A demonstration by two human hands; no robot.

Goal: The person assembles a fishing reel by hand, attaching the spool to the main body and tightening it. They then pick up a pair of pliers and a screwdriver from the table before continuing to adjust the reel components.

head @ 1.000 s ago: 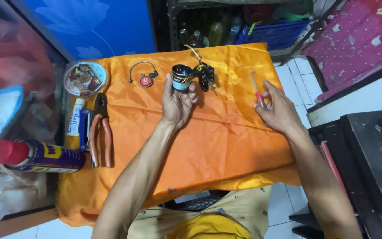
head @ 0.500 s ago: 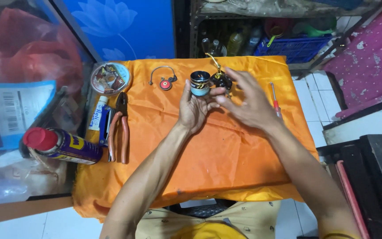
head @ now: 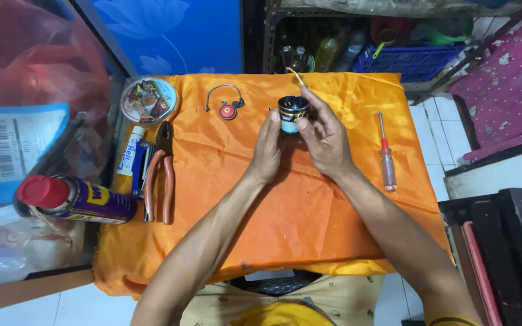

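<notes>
Both hands meet over the middle of an orange cloth (head: 309, 223). My left hand (head: 267, 148) and my right hand (head: 324, 136) together grip a small black and blue spool-like part (head: 292, 111) with a gold rim, which looks like a fishing reel piece. A thin gold arm (head: 296, 76) sticks up behind it. A red-handled screwdriver (head: 385, 156) lies on the cloth to the right of my right hand, untouched.
On the cloth's left lie red-handled pliers (head: 159, 172), a white tube (head: 129, 154), a round tin (head: 149, 99) and a wire bail with a red knob (head: 225, 104). A spray can with a red cap (head: 74, 199) lies at the left edge. Shelves with bottles stand behind.
My right hand let go of the screwdriver, which now lies on the cloth, and moved left to join my left hand on the spool part.
</notes>
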